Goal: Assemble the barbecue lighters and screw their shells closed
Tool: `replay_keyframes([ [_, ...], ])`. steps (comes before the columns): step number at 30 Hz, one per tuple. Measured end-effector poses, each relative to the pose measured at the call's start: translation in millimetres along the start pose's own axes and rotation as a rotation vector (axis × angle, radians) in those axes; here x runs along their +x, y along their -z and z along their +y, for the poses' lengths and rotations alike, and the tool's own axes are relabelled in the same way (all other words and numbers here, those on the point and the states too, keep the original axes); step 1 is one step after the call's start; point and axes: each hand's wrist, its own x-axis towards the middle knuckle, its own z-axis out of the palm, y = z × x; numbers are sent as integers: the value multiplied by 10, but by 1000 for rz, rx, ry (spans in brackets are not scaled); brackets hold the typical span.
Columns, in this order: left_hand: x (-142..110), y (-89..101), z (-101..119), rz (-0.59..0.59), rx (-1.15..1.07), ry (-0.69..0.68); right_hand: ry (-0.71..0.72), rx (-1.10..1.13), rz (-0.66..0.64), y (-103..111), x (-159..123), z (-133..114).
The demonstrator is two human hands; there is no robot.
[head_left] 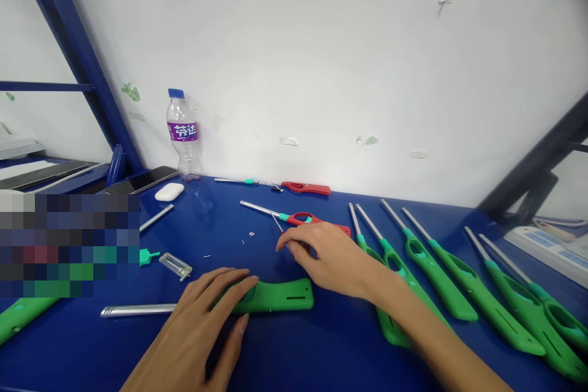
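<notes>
Your left hand (209, 300) lies over a green lighter (287, 297) on the blue desk (294, 355), fingers across its middle and thumb by its near side; you cannot tell from here whether it grips. The lighter lies sideways, its metal tube to the left and its handle end to the right.

Your right hand (328, 251) pinches a thin tool (277, 222) between thumb and fingertips, its slim shaft pointing up and left in front of a red lighter (294, 220). Behind that, near the wall (321, 61), you have a red handle (312, 188) with a separate tube (232, 180) to its left.

Between your left hand and the red lighter are two tiny screws (207, 256) and a small white piece (252, 234). A clear tank (174, 265) and a teal piece (147, 256) lie beyond your left hand. Six more green lighters (434, 275) fan out to your right. At the back left stand a bottle (185, 131), a white case (169, 192) and a phone (144, 179).
</notes>
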Motion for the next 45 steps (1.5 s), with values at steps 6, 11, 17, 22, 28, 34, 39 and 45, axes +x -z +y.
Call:
replay_keyframes([
  [6, 23, 34, -5, 20, -121, 65, 52, 180, 110, 55, -1, -98],
  [11, -8, -15, -30, 21, -100, 80, 111, 77, 288, -68, 34, -85],
  [17, -47, -111, -48, 12, 138, 29, 224, -166, 311, -226, 43, -61],
  [22, -43, -115, -67, -37, 153, 13, 209, -233, 184, -270, 53, -75],
  [28, -55, -84, -54, -22, 89, 10, 155, -192, 25, -260, 14, -110],
  [34, -60, -64, -19, -39, 30, 50, 153, -126, -77, -268, 1, -87],
  [39, -47, -69, -21, -51, 11, 52, 160, -93, -115, -322, 44, -83],
  [45, -54, -88, -45, -52, -3, 54, 82, -64, -105, -413, 103, -44],
])
